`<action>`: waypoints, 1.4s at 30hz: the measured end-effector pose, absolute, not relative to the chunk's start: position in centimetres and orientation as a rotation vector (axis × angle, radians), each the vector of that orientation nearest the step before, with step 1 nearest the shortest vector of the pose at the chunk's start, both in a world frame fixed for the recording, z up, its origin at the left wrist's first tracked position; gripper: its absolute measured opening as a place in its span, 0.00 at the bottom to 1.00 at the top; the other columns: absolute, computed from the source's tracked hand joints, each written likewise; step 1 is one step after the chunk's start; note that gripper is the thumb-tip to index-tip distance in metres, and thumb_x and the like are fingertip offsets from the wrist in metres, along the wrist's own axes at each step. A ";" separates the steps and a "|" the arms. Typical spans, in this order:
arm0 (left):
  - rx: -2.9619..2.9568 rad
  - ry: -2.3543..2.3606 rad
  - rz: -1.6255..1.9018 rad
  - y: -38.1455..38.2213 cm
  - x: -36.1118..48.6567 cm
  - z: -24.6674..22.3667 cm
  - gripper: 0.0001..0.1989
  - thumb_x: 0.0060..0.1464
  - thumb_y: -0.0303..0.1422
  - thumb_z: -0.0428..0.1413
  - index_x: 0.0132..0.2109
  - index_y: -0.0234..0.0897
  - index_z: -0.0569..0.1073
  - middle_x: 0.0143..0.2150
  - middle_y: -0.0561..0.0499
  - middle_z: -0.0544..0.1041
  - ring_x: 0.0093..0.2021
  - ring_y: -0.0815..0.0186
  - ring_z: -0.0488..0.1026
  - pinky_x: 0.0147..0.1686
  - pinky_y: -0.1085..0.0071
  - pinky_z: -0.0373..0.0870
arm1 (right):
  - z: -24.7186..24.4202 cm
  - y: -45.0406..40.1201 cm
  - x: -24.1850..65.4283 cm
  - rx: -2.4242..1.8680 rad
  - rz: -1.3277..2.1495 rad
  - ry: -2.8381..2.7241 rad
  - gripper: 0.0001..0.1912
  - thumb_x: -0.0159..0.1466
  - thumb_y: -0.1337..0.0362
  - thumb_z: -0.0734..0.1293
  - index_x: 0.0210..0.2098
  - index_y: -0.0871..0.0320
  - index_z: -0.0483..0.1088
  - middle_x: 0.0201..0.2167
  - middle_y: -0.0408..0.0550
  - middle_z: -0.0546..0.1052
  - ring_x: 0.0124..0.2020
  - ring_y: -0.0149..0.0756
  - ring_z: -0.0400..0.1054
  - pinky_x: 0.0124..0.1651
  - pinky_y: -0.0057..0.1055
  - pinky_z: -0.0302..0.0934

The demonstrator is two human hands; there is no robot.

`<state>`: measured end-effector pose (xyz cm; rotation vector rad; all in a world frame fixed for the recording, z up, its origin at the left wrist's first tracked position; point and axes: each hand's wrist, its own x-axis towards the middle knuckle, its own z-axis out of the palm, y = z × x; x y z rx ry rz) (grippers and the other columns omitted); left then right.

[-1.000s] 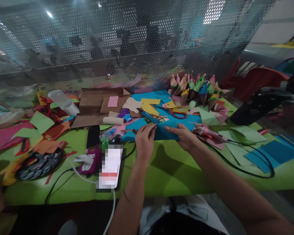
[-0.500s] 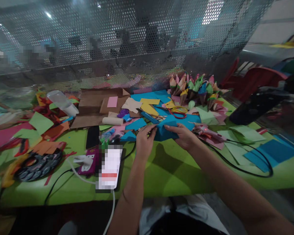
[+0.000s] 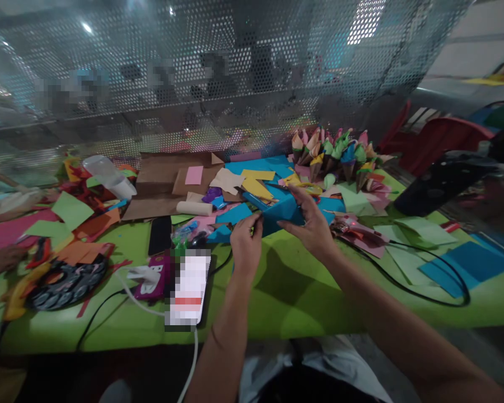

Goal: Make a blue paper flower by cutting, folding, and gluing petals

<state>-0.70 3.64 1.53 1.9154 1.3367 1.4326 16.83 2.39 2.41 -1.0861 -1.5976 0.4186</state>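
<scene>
My left hand [image 3: 246, 240] is closed in a pinch on the left end of a blue sheet of paper [image 3: 281, 215], held just above the table. At the paper's right side is my right hand [image 3: 313, 224], its thumb by the lower edge and its fingers by the upper edge, so the sheet lies between them. The paper looks bent, but its exact fold is hard to make out. Behind it lie scissors [image 3: 309, 190], partly covered, and yellow paper strips [image 3: 256, 187]. A pink glue gun [image 3: 357, 226] with a black cable rests right of my right hand.
Paper cones like flowers [image 3: 348, 151] stand at the back right. On the green table [image 3: 302, 302] are a phone with a lit screen [image 3: 189, 285], a dark phone [image 3: 159, 235], a purple tissue pack [image 3: 153, 280] and a clear bottle [image 3: 109, 176]. Another person's hand [image 3: 0, 262] is at the left edge.
My right hand has spread its fingers and raised them along the blue paper, which has turned more upright. Another person's hand has come in at the left edge.
</scene>
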 end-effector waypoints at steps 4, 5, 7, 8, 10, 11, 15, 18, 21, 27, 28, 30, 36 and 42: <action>1.912 1.331 1.451 3.5 -0.6 1.6 0.11 0.64 0.34 0.54 0.47 0.39 0.81 0.46 0.43 0.83 0.47 0.58 0.79 0.51 0.62 0.74 | 3.0 1.8 16.4 -1.142 0.294 -1.693 0.26 0.61 0.61 0.72 0.58 0.47 0.72 0.55 0.49 0.78 0.58 0.51 0.69 0.62 0.50 0.61; 1.903 1.332 1.460 3.5 -0.6 1.6 0.11 0.64 0.35 0.54 0.46 0.39 0.81 0.45 0.44 0.83 0.47 0.59 0.79 0.50 0.63 0.74 | 3.0 1.7 16.3 -1.151 0.288 -1.713 0.25 0.61 0.61 0.72 0.58 0.46 0.72 0.54 0.49 0.78 0.57 0.51 0.70 0.61 0.50 0.63; 1.883 1.335 1.466 3.5 -0.6 1.7 0.11 0.65 0.36 0.54 0.46 0.39 0.81 0.45 0.44 0.83 0.45 0.60 0.79 0.48 0.64 0.75 | 3.0 1.7 16.3 -1.169 0.285 -1.731 0.26 0.61 0.62 0.71 0.59 0.46 0.72 0.54 0.50 0.78 0.55 0.51 0.71 0.57 0.48 0.66; 1.875 1.336 1.463 3.4 -0.6 1.7 0.11 0.65 0.36 0.54 0.46 0.39 0.80 0.45 0.44 0.83 0.45 0.60 0.79 0.48 0.65 0.75 | 2.9 1.7 16.3 -1.185 0.283 -1.738 0.25 0.62 0.62 0.71 0.59 0.46 0.72 0.54 0.50 0.77 0.54 0.50 0.71 0.55 0.47 0.68; 1.861 1.334 1.454 3.4 -0.6 1.7 0.11 0.65 0.36 0.54 0.46 0.39 0.80 0.45 0.44 0.83 0.45 0.60 0.79 0.47 0.65 0.74 | 2.6 1.7 16.4 -1.232 0.269 -1.760 0.23 0.64 0.61 0.69 0.58 0.46 0.73 0.50 0.51 0.77 0.50 0.50 0.73 0.52 0.45 0.69; 1.855 1.335 1.450 3.4 -0.6 1.8 0.11 0.65 0.35 0.54 0.46 0.39 0.80 0.44 0.44 0.83 0.45 0.60 0.79 0.47 0.66 0.74 | 2.5 1.8 16.5 -1.260 0.257 -1.769 0.21 0.65 0.60 0.68 0.58 0.46 0.74 0.48 0.52 0.77 0.48 0.49 0.73 0.50 0.44 0.69; 1.838 1.344 1.448 3.3 -0.6 2.0 0.09 0.64 0.33 0.55 0.45 0.38 0.80 0.44 0.45 0.83 0.44 0.61 0.79 0.45 0.67 0.74 | 2.3 1.9 16.6 -1.316 0.129 -1.781 0.18 0.66 0.58 0.68 0.55 0.46 0.77 0.43 0.53 0.72 0.47 0.49 0.72 0.49 0.44 0.68; 1.818 1.346 1.429 3.2 -0.6 2.3 0.08 0.63 0.32 0.55 0.45 0.38 0.79 0.43 0.46 0.83 0.42 0.63 0.79 0.43 0.69 0.73 | 2.6 1.8 16.5 -1.318 -0.014 -1.791 0.15 0.67 0.59 0.68 0.53 0.45 0.78 0.52 0.54 0.70 0.51 0.50 0.68 0.53 0.49 0.66; 1.775 1.354 1.409 3.0 -0.5 2.4 0.08 0.63 0.32 0.55 0.45 0.38 0.78 0.41 0.47 0.83 0.40 0.64 0.79 0.40 0.71 0.72 | 2.8 1.5 16.3 -1.326 -0.101 -1.843 0.15 0.68 0.59 0.67 0.53 0.45 0.78 0.59 0.54 0.68 0.55 0.52 0.66 0.58 0.54 0.61; 1.782 1.364 1.389 3.1 -0.5 2.1 0.07 0.62 0.31 0.55 0.44 0.37 0.78 0.40 0.46 0.83 0.39 0.63 0.79 0.41 0.70 0.72 | 2.6 1.3 16.2 -1.320 -0.162 -1.926 0.20 0.65 0.65 0.69 0.56 0.43 0.76 0.49 0.51 0.78 0.51 0.52 0.67 0.50 0.47 0.61; 1.789 1.357 1.386 3.1 -0.4 2.0 0.08 0.62 0.30 0.55 0.44 0.37 0.78 0.41 0.46 0.83 0.40 0.63 0.79 0.42 0.69 0.73 | 2.6 1.3 16.2 -1.318 -0.170 -1.933 0.21 0.65 0.66 0.69 0.57 0.44 0.75 0.47 0.51 0.78 0.50 0.51 0.67 0.49 0.46 0.60; 1.793 1.342 1.383 3.1 -0.4 1.8 0.08 0.62 0.29 0.54 0.44 0.38 0.78 0.42 0.46 0.83 0.40 0.63 0.79 0.42 0.69 0.73 | 2.7 1.2 16.1 -1.307 -0.170 -1.953 0.22 0.65 0.67 0.68 0.57 0.45 0.75 0.46 0.50 0.79 0.49 0.50 0.68 0.48 0.44 0.60; 1.700 1.262 1.389 3.4 -0.3 1.5 0.08 0.60 0.29 0.55 0.43 0.38 0.78 0.41 0.47 0.83 0.41 0.63 0.79 0.43 0.69 0.73 | 2.6 1.6 16.2 -1.250 -0.028 -1.944 0.17 0.66 0.65 0.68 0.53 0.46 0.77 0.44 0.49 0.82 0.46 0.48 0.72 0.49 0.43 0.63; 1.534 1.158 1.372 3.7 0.0 1.6 0.07 0.57 0.29 0.58 0.41 0.37 0.80 0.40 0.48 0.83 0.41 0.62 0.79 0.45 0.68 0.73 | 2.2 2.2 16.3 -1.202 0.115 -1.875 0.14 0.67 0.62 0.67 0.51 0.48 0.79 0.43 0.49 0.83 0.45 0.48 0.74 0.50 0.45 0.65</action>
